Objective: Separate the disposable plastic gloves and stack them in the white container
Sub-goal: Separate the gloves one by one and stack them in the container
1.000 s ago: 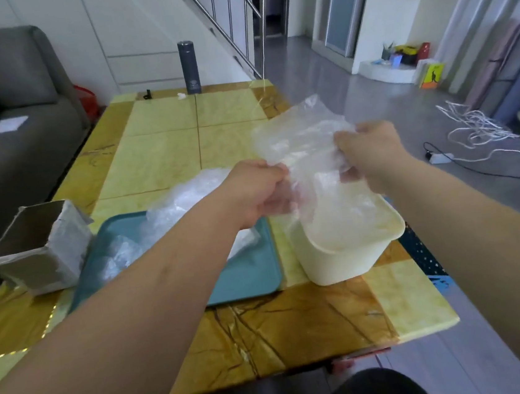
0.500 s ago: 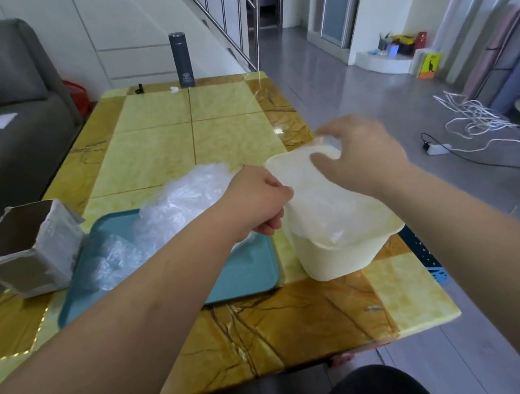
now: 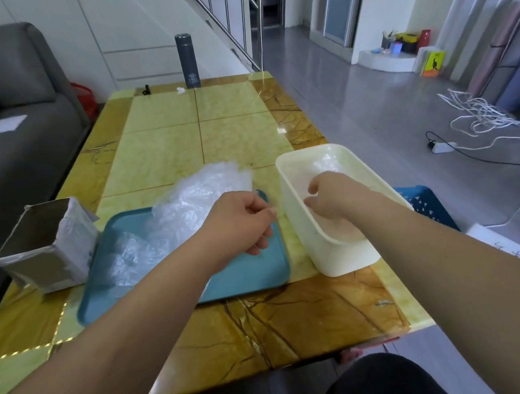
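We are reaching our right hand (image 3: 333, 198) down into the white container (image 3: 333, 253), which is sitting on the table (image 3: 200, 138) just right of the teal tray (image 3: 245, 276). That hand is resting palm-down on the clear gloves already lying inside, its fingers curled loosely downward; we cannot tell whether they are pinching any plastic. Our left hand (image 3: 242, 221) is hovering over the right part of the tray, its fingers bent inward with thumb and forefinger nearly meeting, and whether a thin film is caught between them is too faint to tell. The heap of crumpled disposable gloves (image 3: 189, 211) is lying across the far and left parts of the tray, spilling over its far edge onto the table. A grey cardboard box (image 3: 50, 246) is standing just left of the tray. A dark flask (image 3: 187, 61) is standing at the table's far end.
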Available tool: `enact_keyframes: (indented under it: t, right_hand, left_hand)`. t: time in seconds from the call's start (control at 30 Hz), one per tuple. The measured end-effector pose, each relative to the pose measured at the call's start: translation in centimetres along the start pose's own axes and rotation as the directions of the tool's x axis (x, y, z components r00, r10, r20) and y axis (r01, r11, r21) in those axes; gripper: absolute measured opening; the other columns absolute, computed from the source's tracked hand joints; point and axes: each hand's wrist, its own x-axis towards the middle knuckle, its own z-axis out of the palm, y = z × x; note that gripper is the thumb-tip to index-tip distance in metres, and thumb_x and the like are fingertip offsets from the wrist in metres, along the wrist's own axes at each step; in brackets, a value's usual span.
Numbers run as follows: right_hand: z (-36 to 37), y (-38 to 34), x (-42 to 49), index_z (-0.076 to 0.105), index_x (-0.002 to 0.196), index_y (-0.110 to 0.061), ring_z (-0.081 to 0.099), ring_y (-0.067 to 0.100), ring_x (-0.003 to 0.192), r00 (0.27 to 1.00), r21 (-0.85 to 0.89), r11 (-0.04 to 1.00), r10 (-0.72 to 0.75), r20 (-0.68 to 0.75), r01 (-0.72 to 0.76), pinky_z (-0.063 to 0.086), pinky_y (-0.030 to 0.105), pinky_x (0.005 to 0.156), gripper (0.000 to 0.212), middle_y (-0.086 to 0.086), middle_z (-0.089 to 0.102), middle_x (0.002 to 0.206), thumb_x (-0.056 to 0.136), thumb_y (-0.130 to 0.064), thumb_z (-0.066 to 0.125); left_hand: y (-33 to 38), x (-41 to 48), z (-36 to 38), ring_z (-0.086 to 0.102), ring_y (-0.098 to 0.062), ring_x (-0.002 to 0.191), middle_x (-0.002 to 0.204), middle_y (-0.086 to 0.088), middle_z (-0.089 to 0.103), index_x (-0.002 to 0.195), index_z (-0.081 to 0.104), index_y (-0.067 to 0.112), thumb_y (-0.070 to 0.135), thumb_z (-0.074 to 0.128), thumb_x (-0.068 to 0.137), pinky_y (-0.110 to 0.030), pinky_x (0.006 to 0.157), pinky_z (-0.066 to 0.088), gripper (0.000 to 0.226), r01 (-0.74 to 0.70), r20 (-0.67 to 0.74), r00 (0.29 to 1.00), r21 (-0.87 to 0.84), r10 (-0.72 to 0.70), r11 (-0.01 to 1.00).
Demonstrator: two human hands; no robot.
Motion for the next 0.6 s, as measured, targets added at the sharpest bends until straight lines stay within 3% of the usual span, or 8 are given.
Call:
enact_keyframes:
  t: [0.13, 0.2, 0.3, 0.37, 0.43, 0.5, 0.6]
  right_hand:
    - [-1.3, -3.0, -1.9, 0.066, 0.103, -0.022, 0.057, 0.021, 0.075, 0.976, -0.030, 1.000, -0.005, -0.218, -0.001, 0.043, 0.032, 0.069, 0.021, -0.003, 0.063, 0.093, 0.089, -0.011, 0.054]
    - [-1.2, -5.2, -3.5, 0.063, 0.093, -0.020, 0.056, 0.024, 0.076, 0.935, -0.020, 0.997, -0.080, -0.345, 0.078, 0.039, 0.031, 0.065, 0.014, -0.001, 0.062, 0.090, 0.087, -0.012, 0.053]
    - [1.0, -9.0, -5.4, 0.069, 0.099, -0.020, 0.063, 0.028, 0.092, 0.821, 0.113, 0.922, -0.268, -0.504, 0.370, 0.047, 0.035, 0.070, 0.019, 0.000, 0.069, 0.097, 0.096, -0.019, 0.051]
    - [3.7, -11.3, -5.8, 0.073, 0.108, -0.022, 0.066, 0.024, 0.097, 0.837, 0.287, 0.833, -0.324, -0.441, 0.474, 0.056, 0.040, 0.082, 0.024, -0.003, 0.073, 0.104, 0.099, -0.021, 0.050]
    - [7.1, -13.2, -6.1, 0.071, 0.121, -0.025, 0.066, 0.019, 0.104, 0.902, 0.402, 0.809, -0.358, -0.239, 0.428, 0.057, 0.043, 0.092, 0.031, -0.005, 0.071, 0.117, 0.100, -0.020, 0.049]
    - [10.1, -13.9, -5.7, 0.064, 0.136, -0.025, 0.061, 0.019, 0.122, 0.933, 0.394, 0.853, -0.357, -0.042, 0.343, 0.052, 0.041, 0.105, 0.041, -0.002, 0.064, 0.139, 0.099, -0.018, 0.049]
    - [12.6, -14.0, -4.7, 0.054, 0.148, -0.022, 0.052, 0.022, 0.137, 0.939, 0.325, 0.901, -0.331, 0.094, 0.286, 0.044, 0.037, 0.114, 0.057, 0.003, 0.054, 0.152, 0.092, -0.010, 0.051]
  left_hand:
    - [-2.5, -1.5, -2.6, 0.071, -0.018, 0.060, 0.084, -0.008, 0.075, 0.092, 0.072, 0.012, 0.018, 0.066, 0.098, -0.030, 0.054, 0.059, 0.010, -0.016, -0.067, 0.998, 0.040, 0.019, 0.999]
    - [-4.5, -2.1, -4.0, 0.073, -0.018, 0.063, 0.084, -0.001, 0.073, 0.089, 0.073, 0.017, 0.020, 0.068, 0.096, -0.033, 0.055, 0.060, 0.009, -0.024, -0.119, 0.992, 0.132, 0.040, 0.991]
    - [-8.1, -2.8, -6.6, 0.067, -0.009, 0.077, 0.094, 0.013, 0.069, 0.089, 0.070, 0.029, 0.038, 0.073, 0.091, -0.037, 0.075, 0.058, 0.010, -0.009, -0.173, 0.981, 0.436, 0.093, 0.900]
    - [-10.4, -3.4, -8.0, 0.062, -0.011, 0.091, 0.107, 0.013, 0.061, 0.102, 0.067, 0.032, 0.056, 0.074, 0.086, -0.037, 0.087, 0.055, 0.029, 0.055, -0.136, 0.990, 0.633, 0.041, 0.772]
    - [-12.7, -4.2, -8.9, 0.060, -0.013, 0.098, 0.113, 0.010, 0.053, 0.112, 0.066, 0.034, 0.070, 0.073, 0.080, -0.037, 0.089, 0.053, 0.049, 0.102, -0.103, 0.994, 0.709, -0.040, 0.698]
    - [-14.1, -4.7, -9.1, 0.059, -0.012, 0.096, 0.114, 0.010, 0.051, 0.114, 0.067, 0.034, 0.075, 0.073, 0.077, -0.034, 0.086, 0.052, 0.055, 0.076, -0.065, 0.997, 0.702, -0.043, 0.708]
    - [-15.2, -4.6, -9.4, 0.058, -0.011, 0.090, 0.110, 0.009, 0.052, 0.111, 0.070, 0.033, 0.058, 0.075, 0.086, -0.030, 0.080, 0.047, 0.036, 0.025, -0.046, 0.999, 0.644, 0.006, 0.765]
